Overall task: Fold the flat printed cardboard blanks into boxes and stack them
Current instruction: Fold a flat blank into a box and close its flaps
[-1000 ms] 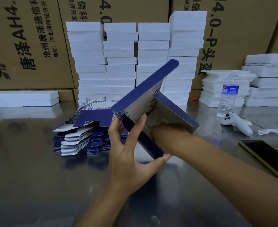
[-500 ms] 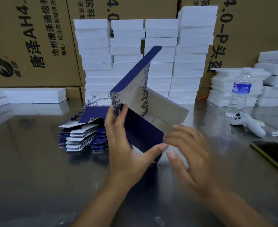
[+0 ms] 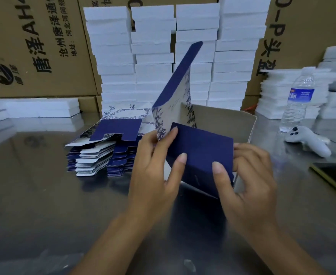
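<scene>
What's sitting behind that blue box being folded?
Behind the blue box, tall white stacks stand against brown cartons. The box's raised flap covers part of the middle stacks, so their lower layers cannot be seen.

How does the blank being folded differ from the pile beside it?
The held blank is half erected, panels upright, grey-brown inside showing; the pile of blanks lies flat. The left hand and right hand grip the held blank; nothing touches the pile. Both have navy panels and blue floral print.
</scene>
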Demonstrator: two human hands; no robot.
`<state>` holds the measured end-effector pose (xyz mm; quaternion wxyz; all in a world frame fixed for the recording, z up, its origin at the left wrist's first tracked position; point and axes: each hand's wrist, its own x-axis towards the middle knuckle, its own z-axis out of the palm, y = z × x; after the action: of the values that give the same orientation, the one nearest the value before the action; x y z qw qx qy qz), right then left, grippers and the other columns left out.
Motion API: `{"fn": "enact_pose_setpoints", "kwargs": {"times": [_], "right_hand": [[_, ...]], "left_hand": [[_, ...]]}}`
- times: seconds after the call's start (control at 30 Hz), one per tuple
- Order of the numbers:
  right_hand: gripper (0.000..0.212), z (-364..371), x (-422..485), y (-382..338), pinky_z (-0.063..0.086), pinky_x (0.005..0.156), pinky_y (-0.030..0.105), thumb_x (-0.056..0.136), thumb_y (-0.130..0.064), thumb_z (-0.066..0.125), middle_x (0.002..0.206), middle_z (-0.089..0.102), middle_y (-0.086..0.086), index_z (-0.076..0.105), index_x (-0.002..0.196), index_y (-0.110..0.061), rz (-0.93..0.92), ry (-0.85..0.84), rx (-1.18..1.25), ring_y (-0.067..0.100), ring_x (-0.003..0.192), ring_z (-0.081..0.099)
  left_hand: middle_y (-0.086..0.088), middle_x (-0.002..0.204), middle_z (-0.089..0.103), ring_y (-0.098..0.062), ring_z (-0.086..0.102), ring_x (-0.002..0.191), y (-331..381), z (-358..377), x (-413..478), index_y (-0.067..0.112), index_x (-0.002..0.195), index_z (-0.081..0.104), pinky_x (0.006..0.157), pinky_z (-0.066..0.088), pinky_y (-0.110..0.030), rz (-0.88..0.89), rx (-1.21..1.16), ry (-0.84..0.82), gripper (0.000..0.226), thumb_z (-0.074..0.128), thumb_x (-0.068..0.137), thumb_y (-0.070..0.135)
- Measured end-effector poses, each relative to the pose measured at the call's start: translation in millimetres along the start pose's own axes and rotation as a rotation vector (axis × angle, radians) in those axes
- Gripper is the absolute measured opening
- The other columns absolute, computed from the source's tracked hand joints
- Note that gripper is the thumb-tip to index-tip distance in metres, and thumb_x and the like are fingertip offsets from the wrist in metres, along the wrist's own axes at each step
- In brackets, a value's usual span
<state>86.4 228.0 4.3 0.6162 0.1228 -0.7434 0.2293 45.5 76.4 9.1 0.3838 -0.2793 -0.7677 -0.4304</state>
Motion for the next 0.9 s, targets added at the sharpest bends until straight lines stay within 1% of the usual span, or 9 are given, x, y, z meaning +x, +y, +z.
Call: {"fn": "enact_pose_setpoints", "kwargs": {"times": [0.13,0.2,0.33,0.4,0.47,0.6,0.67,0.77,0.9], "right_hand": [[0.027,-4,3,-1,0.035,0.09,0.018,0.089,-0.02,0.053,0.095,0.052,-0.003,0.062,0.069,-0.004,0.083,0.035,0.05,0.013,0.096,0.046],[0.028,-6,4,0,0.032,0.089,0.012,0.087,-0.022,0.055,0.106,0.045,0.002,0.053,0.064,-0.007,0.145,0.043,0.066,0.009,0.097,0.043],[0.03,-6,2,3,0.033,0.092,0.01,0.087,-0.025,0.056,0.116,0.038,0.003,0.049,0.064,-0.006,0.202,0.008,0.115,0.01,0.101,0.048],[0.025,-6,2,3,0.035,0.095,0.01,0.087,-0.027,0.056,0.124,0.036,0.002,0.051,0.071,-0.008,0.242,0.001,0.162,0.012,0.115,0.052],[0.016,-7,2,3,0.038,0.098,0.013,0.086,-0.029,0.058,0.131,0.032,0.003,0.049,0.086,-0.016,0.276,0.017,0.188,0.013,0.124,0.049],[0.037,-9,7,3,0.035,0.105,0.018,0.084,-0.028,0.058,0.137,0.033,0.012,0.051,0.115,-0.009,0.264,0.005,0.149,0.007,0.127,0.041],[0.029,-9,7,0,0.033,0.107,0.029,0.086,-0.028,0.057,0.133,0.043,0.015,0.065,0.105,-0.008,0.153,-0.063,0.042,0.011,0.126,0.04],[0.022,-6,4,-1,0.037,0.094,0.058,0.085,-0.03,0.06,0.11,0.065,0.011,0.075,0.078,-0.014,-0.042,-0.083,-0.139,0.022,0.115,0.048],[0.02,-6,4,1,0.033,0.094,0.054,0.084,-0.031,0.065,0.085,0.068,0.003,0.075,0.073,-0.017,-0.092,-0.03,-0.188,0.02,0.101,0.051]], "left_hand": [[-0.007,0.133,0.037,-0.023,0.043,0.122,-3,2,-1,0.035,0.133,0.05,0.1,0.04,-0.038,-0.016,0.059,-0.172,0.05,0.046,0.086,0.053],[0.001,0.132,0.037,-0.015,0.042,0.122,-8,3,0,0.045,0.125,0.051,0.099,0.04,-0.032,-0.018,0.013,-0.18,0.04,0.046,0.086,0.052],[0.016,0.128,0.036,0.009,0.035,0.122,-12,7,-2,0.054,0.125,0.04,0.095,0.029,-0.004,-0.069,-0.067,-0.255,0.038,0.039,0.087,0.056],[0.012,0.126,0.043,0.007,0.039,0.12,-11,10,-3,0.053,0.125,0.042,0.094,0.032,-0.006,-0.092,-0.132,-0.263,0.036,0.038,0.089,0.054],[0.012,0.117,0.049,0.0,0.048,0.112,-10,13,-3,0.049,0.122,0.047,0.09,0.037,-0.014,-0.085,-0.167,-0.23,0.032,0.04,0.091,0.049],[0.021,0.103,0.047,0.003,0.049,0.093,-7,16,-3,0.041,0.111,0.057,0.078,0.037,-0.012,-0.065,-0.152,-0.154,0.025,0.043,0.091,0.044],[0.022,0.099,0.045,0.003,0.048,0.091,-6,17,-4,0.038,0.103,0.059,0.077,0.036,-0.011,-0.071,-0.151,-0.122,0.02,0.044,0.09,0.045],[0.021,0.095,0.041,0.006,0.044,0.089,-4,17,-4,0.034,0.094,0.061,0.077,0.034,-0.01,-0.051,-0.151,-0.118,0.017,0.049,0.088,0.043],[0.015,0.1,0.039,0.003,0.041,0.098,0,15,-2,0.032,0.082,0.064,0.084,0.032,-0.005,-0.073,-0.245,-0.15,0.008,0.058,0.088,0.032]]}}
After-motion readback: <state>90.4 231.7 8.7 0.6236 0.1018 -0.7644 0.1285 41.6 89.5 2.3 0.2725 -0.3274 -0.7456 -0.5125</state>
